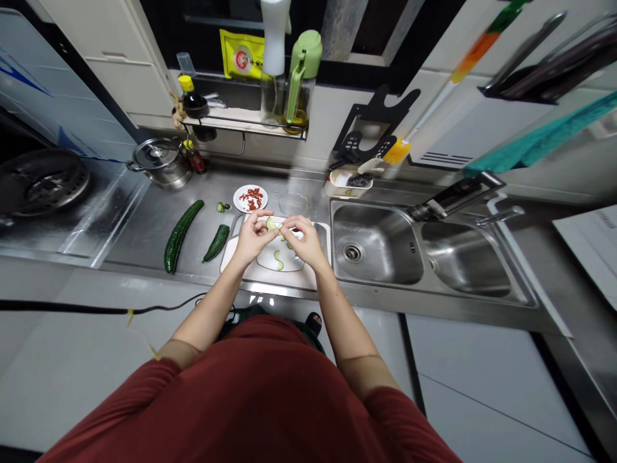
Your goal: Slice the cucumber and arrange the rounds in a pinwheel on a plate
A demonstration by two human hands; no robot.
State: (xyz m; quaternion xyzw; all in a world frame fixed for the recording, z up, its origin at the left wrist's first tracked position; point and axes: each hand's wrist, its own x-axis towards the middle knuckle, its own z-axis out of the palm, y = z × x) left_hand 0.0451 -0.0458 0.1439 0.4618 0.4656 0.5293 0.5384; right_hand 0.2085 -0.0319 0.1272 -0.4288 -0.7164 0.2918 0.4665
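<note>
Over a cutting board (225, 262), both hands are raised close together. Thumb and fingers of my left hand (254, 236) pinch a pale green cucumber slice (270, 223). My right hand (304, 241) is closed in a pinch at the slice's right edge, its fingertips on what looks like a cucumber slice too. Beneath them a clear-looking plate (265, 262) lies on the board, with curved cucumber slices (278, 260) on it; part of it is hidden by the hands. To the left are a whole cucumber (182, 236) and a cut cucumber piece (216, 243).
Behind the board stand a white plate (250, 199) of chopped red pieces and a glass bowl (294, 204). Small cucumber ends (222, 207) lie beside the plate. A steel pot (162, 164) is at the back left. A double sink (376, 247) opens on the right.
</note>
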